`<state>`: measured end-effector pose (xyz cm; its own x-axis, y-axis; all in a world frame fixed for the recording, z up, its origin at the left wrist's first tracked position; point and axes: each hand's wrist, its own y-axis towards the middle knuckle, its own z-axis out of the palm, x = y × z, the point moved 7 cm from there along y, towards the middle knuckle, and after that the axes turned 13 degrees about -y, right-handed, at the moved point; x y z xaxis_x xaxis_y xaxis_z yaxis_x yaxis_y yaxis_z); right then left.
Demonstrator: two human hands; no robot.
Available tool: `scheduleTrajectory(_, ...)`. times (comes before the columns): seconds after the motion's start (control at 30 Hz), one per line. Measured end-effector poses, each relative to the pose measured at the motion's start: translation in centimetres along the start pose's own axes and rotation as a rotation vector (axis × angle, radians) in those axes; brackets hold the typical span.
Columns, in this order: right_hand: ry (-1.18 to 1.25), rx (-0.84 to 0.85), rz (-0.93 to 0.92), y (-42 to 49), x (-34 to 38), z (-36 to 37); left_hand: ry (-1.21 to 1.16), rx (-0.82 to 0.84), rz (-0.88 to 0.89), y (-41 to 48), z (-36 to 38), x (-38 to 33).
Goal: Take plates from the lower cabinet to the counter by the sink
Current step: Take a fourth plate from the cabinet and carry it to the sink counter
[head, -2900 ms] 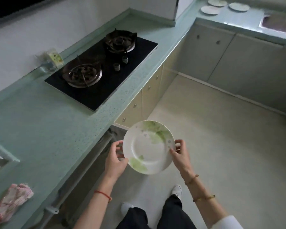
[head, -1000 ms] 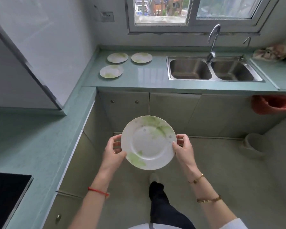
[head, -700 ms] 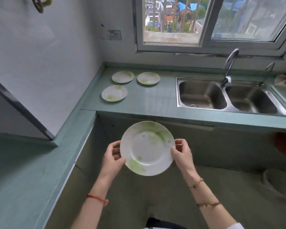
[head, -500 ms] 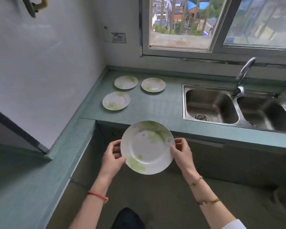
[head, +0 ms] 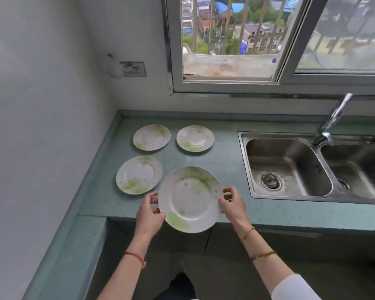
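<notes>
I hold a white plate with green leaf print by its two sides, above the front edge of the green counter. My left hand grips its left rim and my right hand grips its right rim, thumbs on top. Three matching plates lie flat on the counter left of the sink: one at the back left, one at the back right, one at the front left, just beside the held plate.
A steel double sink with a tap takes up the counter's right part. A white wall bounds the left side. A window sits behind the counter. Bare counter lies between the plates and the sink.
I have turned from the hob side and walked up to the sink counter. The plate, held in both hands throughout, has come from over the floor to over the counter's front edge.
</notes>
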<state>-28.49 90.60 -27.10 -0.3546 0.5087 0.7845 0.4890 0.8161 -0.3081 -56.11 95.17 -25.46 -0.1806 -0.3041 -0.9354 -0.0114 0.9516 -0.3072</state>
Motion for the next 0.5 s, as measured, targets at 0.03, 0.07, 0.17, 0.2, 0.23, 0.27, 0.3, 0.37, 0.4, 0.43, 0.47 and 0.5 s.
scheduleTrajectory(0.03,-0.013,-0.014,0.019,1.4,0.3,0.5,0.014,0.010,0.001,1.8,0.3,-0.3)
scheduleTrajectory(0.07,-0.029,-0.031,0.043,2.7,0.5,0.9,0.033,0.023,-0.001,3.4,0.6,-0.5)
scheduleTrajectory(0.17,-0.073,-0.058,0.117,6.3,0.6,2.1,0.060,0.071,-0.021,7.9,1.7,-0.6)
scheduleTrajectory(0.2,-0.084,-0.058,0.139,7.3,0.7,2.5,0.066,0.083,-0.032,9.2,2.0,-0.5)
scheduleTrajectory(0.23,-0.095,-0.061,0.159,8.2,0.7,2.9,0.074,0.093,-0.041,10.3,2.3,-0.4)
scheduleTrajectory(0.27,-0.109,-0.066,0.177,9.2,0.8,3.2,0.086,0.103,-0.052,11.5,2.7,-0.2)
scheduleTrajectory(0.3,-0.128,-0.069,0.190,9.9,0.8,3.5,0.093,0.108,-0.059,12.3,2.9,0.0)
scheduleTrajectory(0.37,-0.163,-0.070,0.217,11.3,0.8,3.9,0.113,0.110,-0.075,13.9,3.4,0.3)
scheduleTrajectory(0.4,-0.171,-0.071,0.229,12.0,0.8,4.2,0.127,0.109,-0.083,14.6,3.7,0.5)
scheduleTrajectory(0.43,-0.177,-0.069,0.239,12.8,0.8,4.4,0.141,0.110,-0.092,15.3,3.9,0.7)
scheduleTrajectory(0.47,-0.184,-0.068,0.249,13.4,0.7,4.6,0.155,0.110,-0.099,15.9,4.2,0.8)
scheduleTrajectory(0.5,-0.195,-0.066,0.259,13.9,0.7,4.8,0.171,0.114,-0.107,16.5,4.4,1.0)
